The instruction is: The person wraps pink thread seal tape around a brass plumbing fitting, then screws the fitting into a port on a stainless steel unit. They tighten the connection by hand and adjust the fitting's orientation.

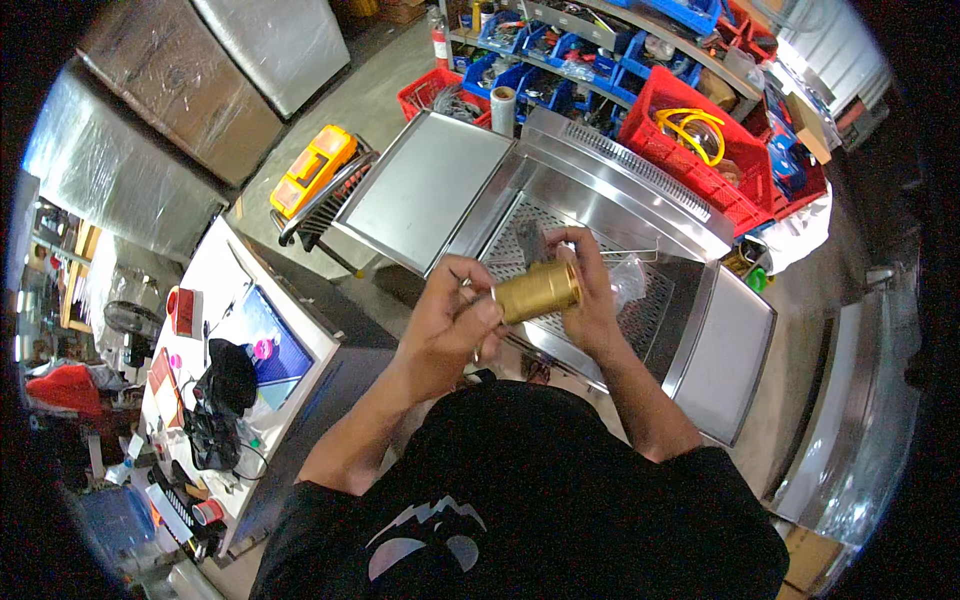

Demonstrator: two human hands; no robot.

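Note:
A brass-coloured metal cylinder with ringed ends lies roughly level between my two hands. My left hand is closed around its left end, thumb along the near side. At the right end, the fingers of my right hand are curled against the rim. Below them stands a stainless steel unit with a perforated tray. Something clear, like a plastic bag, rests on the tray just right of my right hand. A grey piece shows behind the cylinder; its kind is unclear.
Flat steel side shelves flank the unit. Beyond it are a red crate with a yellow hose and several blue bins. To the left stand a cluttered white table and an orange toolbox.

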